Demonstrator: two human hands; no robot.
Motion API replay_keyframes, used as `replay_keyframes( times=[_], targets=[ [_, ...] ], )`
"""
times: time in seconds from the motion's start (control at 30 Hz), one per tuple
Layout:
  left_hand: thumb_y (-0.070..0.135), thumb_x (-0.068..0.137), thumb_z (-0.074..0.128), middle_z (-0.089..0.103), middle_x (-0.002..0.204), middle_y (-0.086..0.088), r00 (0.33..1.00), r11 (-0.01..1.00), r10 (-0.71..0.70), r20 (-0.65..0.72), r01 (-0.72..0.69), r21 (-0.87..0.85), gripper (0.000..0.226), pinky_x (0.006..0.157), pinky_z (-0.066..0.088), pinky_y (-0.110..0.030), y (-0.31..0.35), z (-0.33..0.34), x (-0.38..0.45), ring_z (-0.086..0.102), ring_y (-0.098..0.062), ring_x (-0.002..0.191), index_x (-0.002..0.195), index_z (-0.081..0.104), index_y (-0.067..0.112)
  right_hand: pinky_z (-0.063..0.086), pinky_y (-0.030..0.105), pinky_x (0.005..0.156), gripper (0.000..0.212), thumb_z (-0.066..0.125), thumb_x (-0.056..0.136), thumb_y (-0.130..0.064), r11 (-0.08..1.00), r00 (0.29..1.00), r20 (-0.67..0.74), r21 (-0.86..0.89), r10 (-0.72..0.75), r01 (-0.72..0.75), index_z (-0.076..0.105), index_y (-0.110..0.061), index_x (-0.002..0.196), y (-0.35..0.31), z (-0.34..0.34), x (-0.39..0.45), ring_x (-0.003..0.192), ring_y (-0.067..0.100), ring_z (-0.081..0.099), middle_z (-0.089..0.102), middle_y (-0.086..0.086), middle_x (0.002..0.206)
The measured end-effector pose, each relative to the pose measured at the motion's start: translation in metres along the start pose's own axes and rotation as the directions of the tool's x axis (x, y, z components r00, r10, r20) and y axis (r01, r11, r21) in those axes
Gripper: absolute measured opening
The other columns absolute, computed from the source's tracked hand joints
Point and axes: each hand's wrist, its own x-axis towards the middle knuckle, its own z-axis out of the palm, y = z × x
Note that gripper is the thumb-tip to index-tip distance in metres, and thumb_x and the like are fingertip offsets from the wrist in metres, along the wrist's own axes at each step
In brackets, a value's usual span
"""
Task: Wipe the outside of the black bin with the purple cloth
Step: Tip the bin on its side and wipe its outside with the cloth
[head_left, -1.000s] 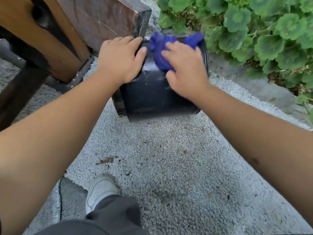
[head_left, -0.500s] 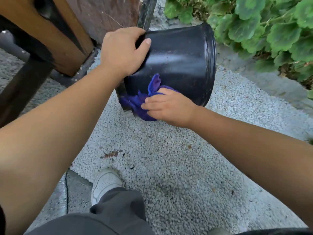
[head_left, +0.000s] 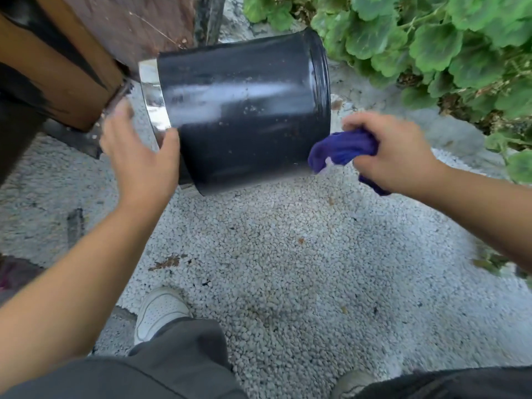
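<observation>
The black bin (head_left: 244, 110) lies on its side on the white gravel, its silver-banded end to the left and its wider rim to the right. Dust specks and streaks show on its glossy side. My left hand (head_left: 141, 156) rests against the bin's left end, thumb on the black wall by the silver band, fingers spread. My right hand (head_left: 394, 151) is closed around the bunched purple cloth (head_left: 342, 149), just off the bin's lower right rim; the cloth's tip nearly touches that rim.
A brown wooden structure (head_left: 72, 67) stands directly left of and behind the bin. Green leafy plants (head_left: 431, 44) fill the upper right. White gravel (head_left: 288, 269) covers the ground, and my white shoe (head_left: 159, 312) and dark trousers are at the bottom.
The bin has turned onto its side with the rim now to the right. My right hand moved with the cloth from the bin's lower left to its right rim; my left hand slid to the banded end.
</observation>
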Motion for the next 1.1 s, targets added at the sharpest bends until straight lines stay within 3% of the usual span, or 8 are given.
replay_keyframes(
  times=[0.1,0.27,0.4,0.47,0.57,0.83,1.0,1.1],
  targets=[
    [0.038,0.084,0.056,0.062,0.101,0.007,0.987,0.996,-0.091,0.13,0.092,-0.005,0.024,0.095,0.043,-0.037,-0.015,0.007,-0.031,0.054,-0.016,0.102,0.101,0.058,0.021,0.052,0.027,0.078,0.062,0.059,0.07,-0.004,0.849,0.894,0.043,0.298,0.446,-0.437,0.055,-0.027,0.128,0.005,0.014,0.004,0.076,0.016,0.064,0.066,0.0,0.101],
    [0.033,0.088,0.061,0.063,0.076,0.009,0.98,0.991,-0.134,0.147,0.131,0.028,0.008,0.069,0.047,-0.033,-0.015,0.01,-0.029,0.061,-0.019,0.078,0.09,0.058,0.026,0.055,0.064,0.069,0.024,0.042,0.056,0.012,0.642,0.875,0.314,0.596,0.367,-0.483,0.053,-0.007,0.067,-0.015,0.039,0.012,0.07,0.043,0.064,0.069,0.025,0.074],
    [0.033,0.087,0.061,0.065,0.072,-0.009,0.978,0.99,-0.114,0.175,0.127,-0.065,0.019,0.068,0.053,-0.046,-0.008,-0.004,-0.021,0.063,-0.032,0.073,0.082,0.059,0.014,0.046,0.067,0.052,0.016,0.038,0.051,0.008,0.611,0.845,0.366,0.583,0.39,-0.535,0.038,-0.002,0.064,-0.021,0.026,0.022,0.056,0.055,0.048,0.066,0.029,0.068],
    [0.041,0.082,0.059,0.067,0.073,-0.007,0.985,0.99,-0.098,0.142,0.111,-0.088,0.025,0.066,0.055,-0.048,0.0,-0.017,-0.009,0.065,-0.029,0.07,0.084,0.062,0.016,0.046,0.048,0.046,0.018,0.039,0.049,0.007,0.583,0.85,0.374,0.618,0.372,-0.527,0.034,0.001,0.065,-0.024,0.011,0.028,0.05,0.044,0.053,0.059,0.034,0.063],
    [0.041,0.08,0.057,0.072,0.078,0.002,0.989,0.991,-0.082,0.126,0.094,-0.093,0.023,0.071,0.058,-0.045,0.008,-0.03,0.014,0.067,-0.017,0.072,0.094,0.069,0.028,0.046,0.029,0.054,0.037,0.049,0.047,0.006,0.556,0.827,0.349,0.617,0.44,-0.557,0.047,0.016,0.082,-0.021,-0.001,0.034,0.056,0.025,0.056,0.049,0.022,0.071],
    [0.029,0.093,0.05,0.058,0.132,-0.019,0.962,0.944,0.059,0.268,-0.141,0.298,0.035,0.096,0.041,-0.044,0.007,-0.023,0.009,0.052,-0.037,0.121,0.123,0.061,0.017,0.05,0.036,0.066,0.024,0.046,0.057,0.013,0.301,0.736,0.46,0.704,0.497,-0.643,0.054,-0.006,0.07,-0.026,0.02,0.016,0.062,0.027,0.059,0.055,0.015,0.07],
    [0.063,0.092,0.017,0.02,0.161,-0.006,0.726,0.775,0.2,0.658,-0.528,0.347,0.065,0.112,0.02,-0.062,0.048,0.01,-0.032,0.018,-0.029,0.147,0.149,0.025,0.034,0.051,0.038,0.069,0.03,0.044,0.064,0.015,0.208,0.721,0.486,0.739,0.493,-0.641,0.058,-0.004,0.082,-0.024,0.025,0.011,0.07,0.028,0.057,0.054,0.016,0.078],
    [0.065,0.093,0.009,0.014,0.163,-0.001,0.713,0.682,0.216,0.667,-0.599,0.42,0.066,0.113,0.016,-0.062,0.041,0.024,-0.042,0.011,-0.026,0.149,0.152,0.013,0.037,0.049,0.033,0.062,0.025,0.046,0.064,0.013,0.249,0.714,0.478,0.713,0.511,-0.655,0.057,-0.008,0.069,-0.027,0.02,0.012,0.063,0.025,0.055,0.053,0.013,0.07]
  ],
)
